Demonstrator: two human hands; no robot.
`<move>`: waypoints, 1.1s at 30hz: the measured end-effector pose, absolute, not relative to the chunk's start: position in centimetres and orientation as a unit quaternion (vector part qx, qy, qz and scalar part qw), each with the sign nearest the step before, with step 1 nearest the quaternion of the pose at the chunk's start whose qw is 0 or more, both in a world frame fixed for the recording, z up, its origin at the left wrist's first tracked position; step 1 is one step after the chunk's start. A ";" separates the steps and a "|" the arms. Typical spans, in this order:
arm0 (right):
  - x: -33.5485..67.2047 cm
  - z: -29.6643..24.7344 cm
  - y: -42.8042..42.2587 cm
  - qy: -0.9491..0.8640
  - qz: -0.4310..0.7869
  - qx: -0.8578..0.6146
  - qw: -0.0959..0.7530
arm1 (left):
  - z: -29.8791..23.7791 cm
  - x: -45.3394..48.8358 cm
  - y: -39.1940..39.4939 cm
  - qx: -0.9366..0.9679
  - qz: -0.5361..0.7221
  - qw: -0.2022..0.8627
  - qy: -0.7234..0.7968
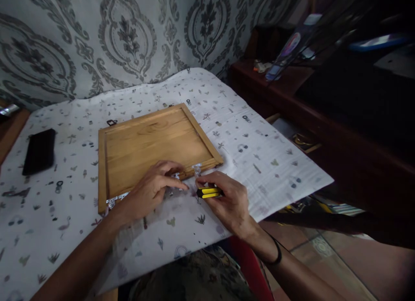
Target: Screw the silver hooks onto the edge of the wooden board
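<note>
A shallow wooden tray-like panel (155,141) with a raised frame lies flat on a patterned white cloth (259,163). My left hand (152,188) rests at its near edge, fingers curled and pinched on small metal hardware (177,176) there. My right hand (227,197) is closed round a yellow-and-black screwdriver handle (209,192), its tip end pointing toward the panel's near right corner. More metal fittings (113,201) show at the near left corner.
A black flat case or phone (39,150) lies on the cloth at the left. A dark wooden cabinet (324,119) with clutter stands at the right. A patterned curtain (129,33) hangs behind. Tiled floor (340,258) shows at lower right.
</note>
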State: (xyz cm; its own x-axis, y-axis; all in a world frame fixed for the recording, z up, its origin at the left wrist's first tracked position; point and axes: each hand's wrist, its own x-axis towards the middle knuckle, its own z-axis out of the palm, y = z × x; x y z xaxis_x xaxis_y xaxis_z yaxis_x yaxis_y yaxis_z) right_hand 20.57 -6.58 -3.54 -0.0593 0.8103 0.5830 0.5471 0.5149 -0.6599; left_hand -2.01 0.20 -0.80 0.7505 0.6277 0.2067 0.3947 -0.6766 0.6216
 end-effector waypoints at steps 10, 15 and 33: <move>20.4 -4.0 -6.0 -0.763 0.201 -0.471 0.394 | -0.7 -2.0 0.0 0.898 0.236 0.180 0.325; 20.2 -3.7 -5.9 -0.764 0.195 -0.472 0.394 | -1.0 -2.0 -0.3 0.924 0.179 0.135 0.309; 20.2 -4.0 -6.3 -0.782 0.132 -0.472 0.385 | -1.9 -1.4 -1.0 0.919 0.109 0.119 0.360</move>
State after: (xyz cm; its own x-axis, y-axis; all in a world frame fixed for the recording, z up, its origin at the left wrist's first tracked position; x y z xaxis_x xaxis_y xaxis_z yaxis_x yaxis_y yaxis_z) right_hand 20.18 -6.27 -4.05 -0.2583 0.8395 0.4780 0.6363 0.5201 -0.5698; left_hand -1.37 -0.99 -1.88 0.7171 0.6873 0.1154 0.6355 -0.7128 0.2968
